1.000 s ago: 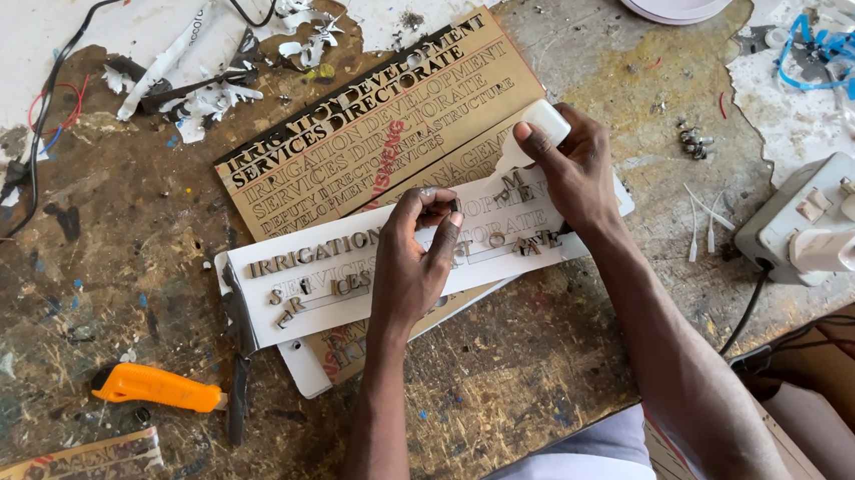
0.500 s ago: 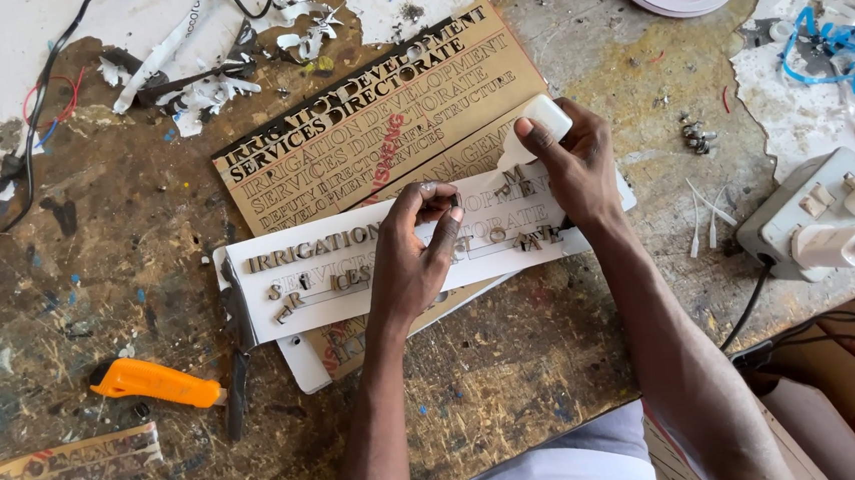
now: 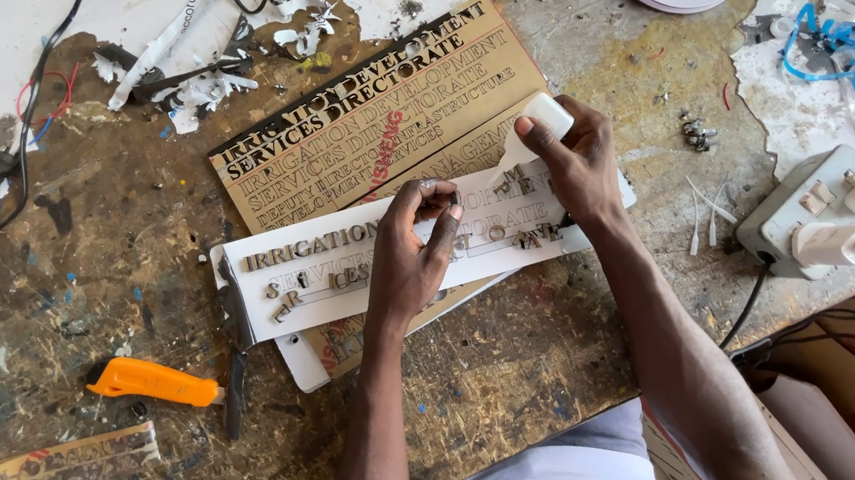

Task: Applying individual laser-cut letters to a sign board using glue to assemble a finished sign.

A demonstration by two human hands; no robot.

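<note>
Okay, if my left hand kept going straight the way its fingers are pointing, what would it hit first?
The left hand points up and to the right across the white strip. Going on, its fingertips would probably first meet the small cut-out letters near the white glue bottle in the right hand; depth is unclear.

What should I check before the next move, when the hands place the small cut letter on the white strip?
1. Left hand pinches a small letter over the white strip: ok.
2. Right hand holds the small white bottle, tip pointing down at the strip: ok.
3. Glue on the spot: cannot tell.
4. Strip lies flat on the tan board: ok.
5. Loose letters at the strip's left lie crooked: not ok.
6. Orange cutter lies apart from both hands: ok.
</note>
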